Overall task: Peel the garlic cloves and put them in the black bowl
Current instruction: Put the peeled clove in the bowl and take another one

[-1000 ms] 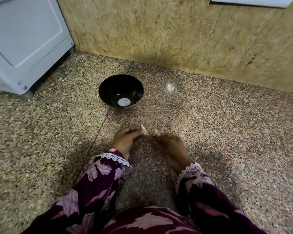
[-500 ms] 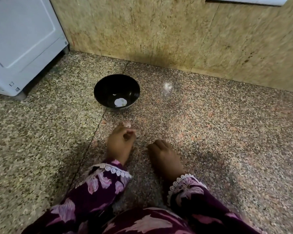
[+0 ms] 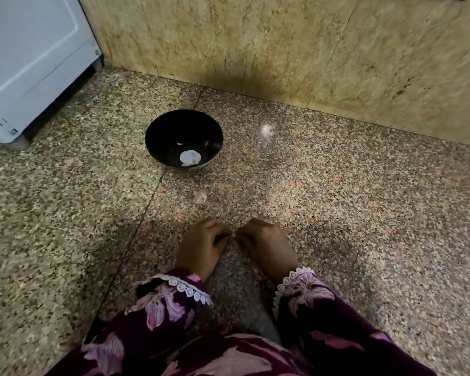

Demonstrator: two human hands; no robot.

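Two hands meet low over the speckled granite floor point(image 3: 364, 213), on the near side of the black bowl point(image 3: 160, 131). The left hand point(image 3: 198, 246) and the right hand point(image 3: 266, 244) both have curled fingers, and their fingertips come together on a small pale garlic clove point(image 3: 233, 234), of which only a sliver shows between them. Both hands pinch this clove; how much skin remains on it cannot be told.

The black bowl stands upright on the floor, well apart from the hands. Pale pieces point(image 3: 190, 157) lie at its bottom; whether they are peeled cloves or a mark on the bowl cannot be told. A loose garlic piece point(image 3: 200, 197) lies on the floor between the bowl and the hands, nearer the bowl, touching neither.

Both wrists carry dark purple floral sleeves point(image 3: 160, 308) with white lace cuffs. A white appliance point(image 3: 33, 63) stands to the left of the bowl and beyond it. A beige stone wall point(image 3: 282, 44) rises behind the bowl.
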